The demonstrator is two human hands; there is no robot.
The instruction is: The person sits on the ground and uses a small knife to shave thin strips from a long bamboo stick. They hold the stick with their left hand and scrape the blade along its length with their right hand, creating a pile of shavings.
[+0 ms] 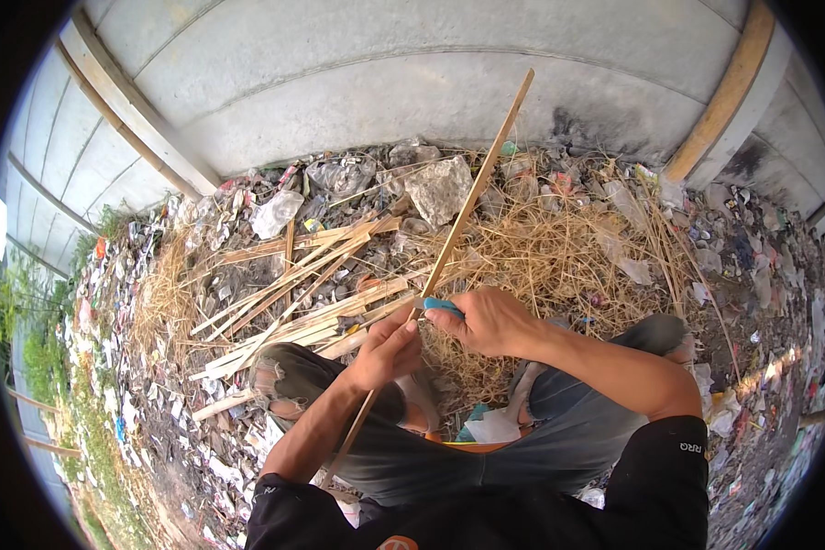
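Note:
A long, thin bamboo strip [475, 191] slants from low beside my left forearm up past both hands toward the wall. My left hand [387, 356] is closed around it just below the middle, above my bent left knee. In my right hand [495, 323] is a small teal-handled knife [444, 306], its front end against the strip right above the left fingers. Most of the blade is hidden by the strip and fingers. Split bamboo strips [284, 284] lie in a loose pile ahead and to the left. Curly pale shavings [550, 266] cover the ground ahead and to the right.
A grey concrete panel wall [431, 92] rises ahead, with a bamboo pole [724, 92] leaning at its right post. A rough stone block [438, 190] and crumpled clear plastic [275, 215] lie near its foot. Scattered litter spreads over the soil. Green plants [46, 348] grow far left.

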